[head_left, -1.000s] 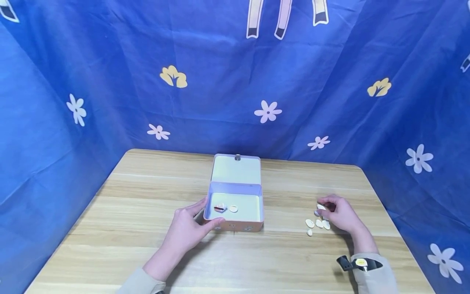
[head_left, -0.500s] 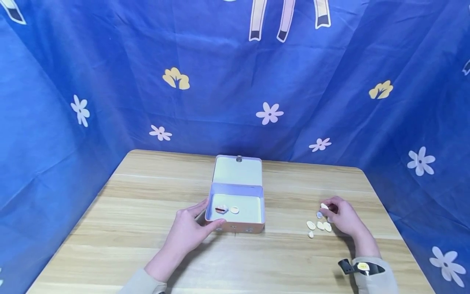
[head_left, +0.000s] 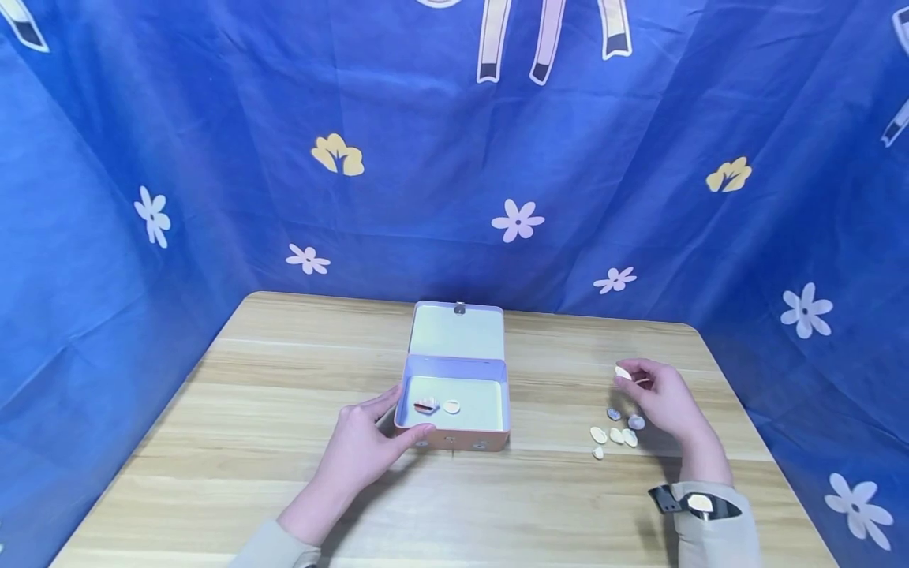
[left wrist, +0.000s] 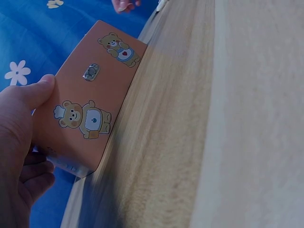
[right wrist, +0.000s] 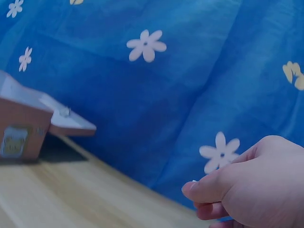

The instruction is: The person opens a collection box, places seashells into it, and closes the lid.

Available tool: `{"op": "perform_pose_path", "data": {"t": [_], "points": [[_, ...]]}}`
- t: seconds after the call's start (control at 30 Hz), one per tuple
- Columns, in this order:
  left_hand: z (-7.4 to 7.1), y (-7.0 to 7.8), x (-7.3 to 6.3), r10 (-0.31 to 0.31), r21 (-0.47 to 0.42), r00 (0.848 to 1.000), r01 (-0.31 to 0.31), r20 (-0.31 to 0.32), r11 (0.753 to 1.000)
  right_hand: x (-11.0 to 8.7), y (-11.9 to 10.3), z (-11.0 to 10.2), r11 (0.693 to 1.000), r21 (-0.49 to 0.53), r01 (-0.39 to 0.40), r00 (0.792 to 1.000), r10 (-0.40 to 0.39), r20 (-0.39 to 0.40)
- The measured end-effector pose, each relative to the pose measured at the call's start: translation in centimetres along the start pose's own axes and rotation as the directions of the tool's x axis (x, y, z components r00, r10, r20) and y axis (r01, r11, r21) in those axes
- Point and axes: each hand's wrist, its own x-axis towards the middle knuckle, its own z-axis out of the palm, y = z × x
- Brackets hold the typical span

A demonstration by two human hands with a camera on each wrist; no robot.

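Note:
An orange tin box (left wrist: pixel 80 109) with bear pictures and a front clasp stands on the table, its lid (head_left: pixel 457 331) tipped back. Inside lie a brown-and-white striped shell (head_left: pixel 426 406) and a round white shell (head_left: pixel 451 407). My left hand (head_left: pixel 362 442) grips the box's front left corner, thumb at the front rim and fingers along the side. Over at the right, my right hand (head_left: pixel 660 394) pinches a white shell (head_left: pixel 622 372) between thumb and fingers, above the table. Just below it lie a greyish shell (head_left: pixel 636 423), a darker shell (head_left: pixel 614 414) and several white shells (head_left: pixel 599 435).
The wooden table (head_left: pixel 284 371) reaches back to a blue patterned cloth (head_left: pixel 426 197), which hangs behind it and on both sides. A dark strap (head_left: pixel 699 505) sits around the right sleeve.
My right hand has lifted a white shell off the pile and moved slightly away from me, uncovering the greyish shell. The left hand stays on the box.

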Motion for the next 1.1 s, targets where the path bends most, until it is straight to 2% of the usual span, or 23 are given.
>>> {"op": "perform_pose_path", "data": {"t": [0.27, 0.57, 0.77, 1.1], "points": [[0.0, 0.0, 0.0, -0.012, 0.012, 1.000, 0.012, 0.008, 1.000, 1.1, -3.3, 0.5, 0.999, 0.043, 0.029, 1.000, -0.029, -0.001], [-0.1, 0.0, 0.0, -0.020, 0.003, 1.000, 0.020, 0.012, 1.000, 2.3, -7.0, 1.9, 0.985, 0.129, 0.112, 0.993, -0.115, 0.012], [-0.1, -0.1, 0.1, -0.019, 0.008, 1.000, 0.019, 0.004, 1.000, 3.0, -9.1, 3.2, 0.974, 0.167, 0.150, 0.987, -0.157, 0.031], [-0.1, -0.1, 0.0, -0.027, 0.003, 1.000, 0.027, 0.008, 1.000, 3.9, -11.9, 6.3, 0.942, 0.286, 0.174, 0.976, -0.204, 0.078]]}}
